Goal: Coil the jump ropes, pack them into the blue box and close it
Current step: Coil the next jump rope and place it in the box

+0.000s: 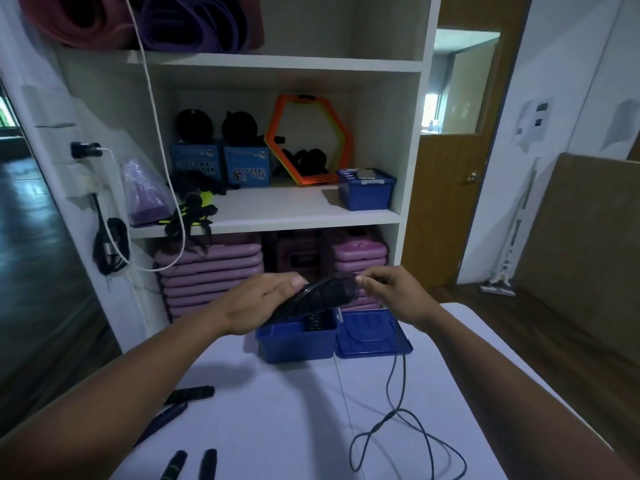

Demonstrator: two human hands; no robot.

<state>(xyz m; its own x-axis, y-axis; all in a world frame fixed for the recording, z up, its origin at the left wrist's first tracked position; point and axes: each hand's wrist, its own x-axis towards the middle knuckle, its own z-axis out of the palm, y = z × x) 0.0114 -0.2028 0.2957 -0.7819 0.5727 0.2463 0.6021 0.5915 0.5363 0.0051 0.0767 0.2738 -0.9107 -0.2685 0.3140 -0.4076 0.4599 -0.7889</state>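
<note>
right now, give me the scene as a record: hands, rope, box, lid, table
left hand: holds coil over box
right hand: pinches coil's right end
box: open, on table, dark items inside
lid: off, lying right of box
loose rope: loops on table's right
handles: lying on table's left and near edge

Right blue carton (246,166) on the middle shelf (277,206): "LUCKY STAR" on the front, "70" in a round badge at the top right corner. Left blue carton (195,161) beside it: same "70" badge, "LUCKY STAR" faint and partly hidden. Print on the white wall notice (531,123) is too small to read.
</note>
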